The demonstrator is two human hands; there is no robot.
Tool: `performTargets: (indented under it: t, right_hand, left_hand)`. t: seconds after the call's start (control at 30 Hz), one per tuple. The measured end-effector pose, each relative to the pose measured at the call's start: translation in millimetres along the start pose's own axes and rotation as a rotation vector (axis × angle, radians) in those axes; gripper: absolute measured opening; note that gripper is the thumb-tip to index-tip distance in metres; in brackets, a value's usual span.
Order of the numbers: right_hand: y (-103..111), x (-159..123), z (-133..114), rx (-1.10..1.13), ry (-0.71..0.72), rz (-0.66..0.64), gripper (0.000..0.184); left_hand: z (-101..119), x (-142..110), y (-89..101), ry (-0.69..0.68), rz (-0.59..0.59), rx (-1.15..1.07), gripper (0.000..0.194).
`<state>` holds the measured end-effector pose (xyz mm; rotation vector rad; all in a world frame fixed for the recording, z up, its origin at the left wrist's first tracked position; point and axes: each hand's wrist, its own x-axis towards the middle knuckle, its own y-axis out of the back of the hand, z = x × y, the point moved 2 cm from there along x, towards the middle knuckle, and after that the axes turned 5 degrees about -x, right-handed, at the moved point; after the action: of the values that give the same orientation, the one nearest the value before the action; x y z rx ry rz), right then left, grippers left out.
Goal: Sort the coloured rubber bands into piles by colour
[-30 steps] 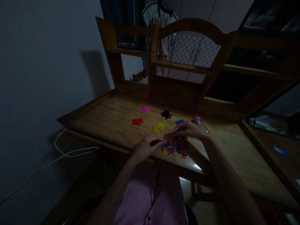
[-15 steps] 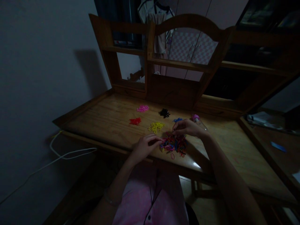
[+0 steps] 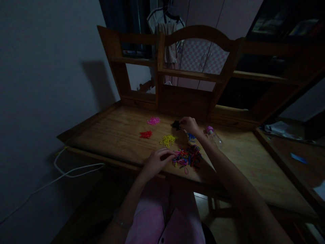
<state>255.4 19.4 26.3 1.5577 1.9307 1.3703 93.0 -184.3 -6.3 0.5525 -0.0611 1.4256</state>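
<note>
A mixed pile of small coloured loops (image 3: 188,157), which look like rubber bands, lies near the desk's front edge. My left hand (image 3: 155,163) rests at its left side, thumb and forefinger closed together at the pile's edge; what they pinch is too small to make out. My right hand (image 3: 189,124) reaches to the black bands (image 3: 175,125) farther back, its fingertips pinched over them and any band in them not discernible. Sorted heaps lie around: pink bands (image 3: 153,121), red bands (image 3: 146,135), yellow bands (image 3: 167,140) and blue bands (image 3: 191,136), the blue partly behind my right forearm.
A clear bottle with a pink cap (image 3: 210,129) lies right of my right forearm. The wooden desk (image 3: 111,135) has a shelf unit (image 3: 188,98) along its back. A white cable (image 3: 76,171) hangs at the left front. A blue object (image 3: 299,158) lies far right.
My right hand has moved from the mixed pile back and slightly left to the black bands. My left hand stays beside the mixed pile. The view has tilted slightly.
</note>
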Motion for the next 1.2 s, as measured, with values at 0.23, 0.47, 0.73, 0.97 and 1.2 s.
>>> performTargets:
  t: [0.23,0.47,0.73,0.97,1.2]
  right_hand:
    - [19,-20,-3,0.104,0.062,0.003,0.019]
    - [73,-86,-5,0.169,0.149,-0.213,0.029]
    - [88,-159,-9,0.143,0.131,-0.363,0.021]
    - [78,-203,-22,0.052,0.044,-0.355,0.013]
    - [61,-212,-15,0.021,0.008,-0.303,0.009]
  left_hand:
    - [0,-1,-0.6,-0.001,-0.02,-0.018,0.017]
    - [1,0,-0.6,0.01,-0.03,-0.011,0.019]
    - [1,0,0.1,0.028,-0.038,0.03,0.019]
    - [-1,0,-0.4,0.014,-0.039,0.049,0.02]
    - [-1,0,-0.5,0.011,-0.03,0.058,0.018]
